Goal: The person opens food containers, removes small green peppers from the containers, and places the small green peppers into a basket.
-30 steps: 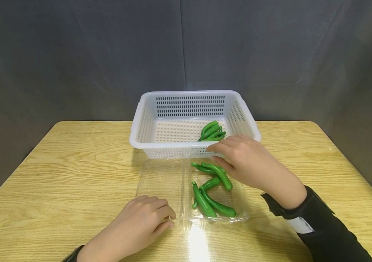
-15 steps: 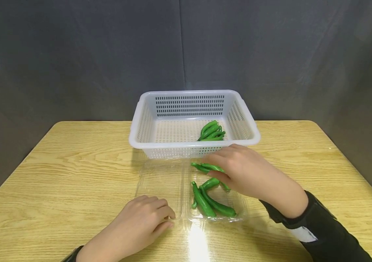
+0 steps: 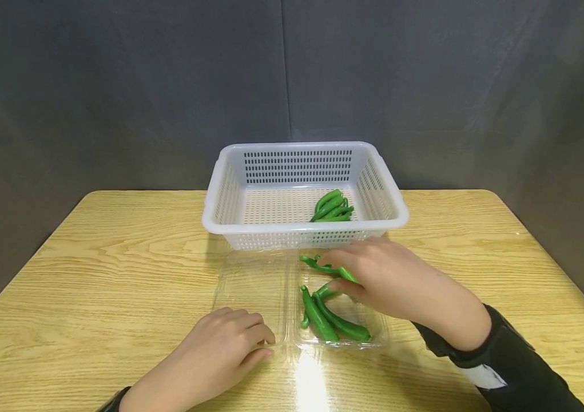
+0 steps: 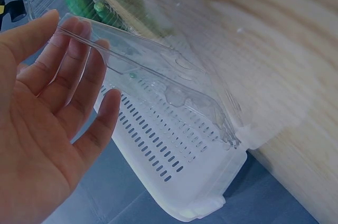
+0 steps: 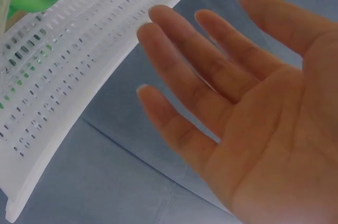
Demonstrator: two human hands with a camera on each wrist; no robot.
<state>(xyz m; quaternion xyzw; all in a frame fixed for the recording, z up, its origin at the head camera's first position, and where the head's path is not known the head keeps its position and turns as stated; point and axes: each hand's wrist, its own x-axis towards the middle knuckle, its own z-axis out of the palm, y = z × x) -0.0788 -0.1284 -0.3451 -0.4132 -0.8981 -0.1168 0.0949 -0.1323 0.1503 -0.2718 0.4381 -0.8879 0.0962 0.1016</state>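
In the head view, a clear plastic clamshell box lies unfolded: its lid (image 3: 253,280) on the left, its base (image 3: 369,315) on the right. Several green chili peppers (image 3: 343,326) lie in the base. My right hand (image 3: 389,280) is above the far part of the base, thumb and fingers apart, covering part of a pepper (image 3: 347,275). The right wrist view shows that hand's palm (image 5: 264,118) bare and its fingers spread. My left hand (image 3: 219,349) is at the lid's near edge; in the left wrist view its loosely bent fingers (image 4: 84,84) are right at the plastic edge.
Behind the box stands a white slotted basket (image 3: 297,228), with a cluster of green chili peppers (image 3: 333,206) in its near right part. All of it is on a wooden table (image 3: 132,257), with a dark grey curtain (image 3: 292,86) beyond.
My right hand has come down and nearer, from the basket's front rim to over the peppers in the box. The left hand and the box look unmoved.
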